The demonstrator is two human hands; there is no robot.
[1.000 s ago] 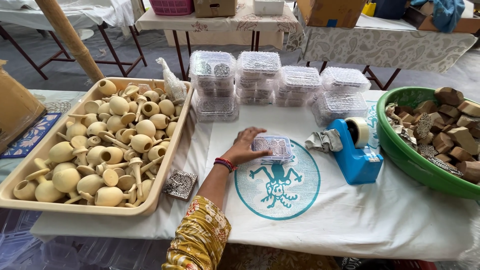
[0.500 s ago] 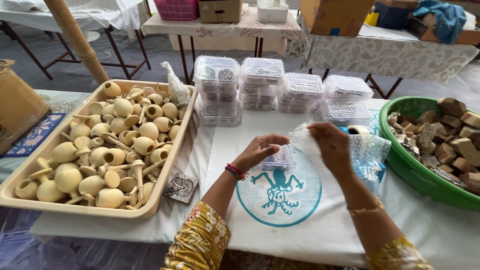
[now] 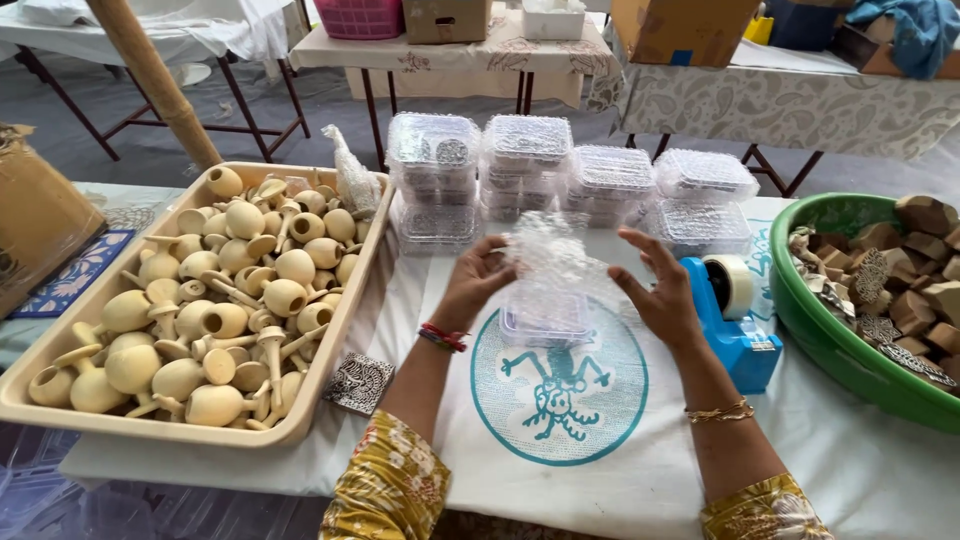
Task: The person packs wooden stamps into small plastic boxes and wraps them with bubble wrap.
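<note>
From the head view, at the centre of the frame, we see the left hand point(image 3: 478, 283) and the right hand point(image 3: 662, 297), fingers spread, pinching a sheet of clear bubble wrap point(image 3: 553, 263) above a small clear plastic lidded box point(image 3: 545, 322), which sits on the white cloth-covered worktop point(image 3: 640, 470). A blue tape dispenser point(image 3: 735, 335) stands just right, within reach.
</note>
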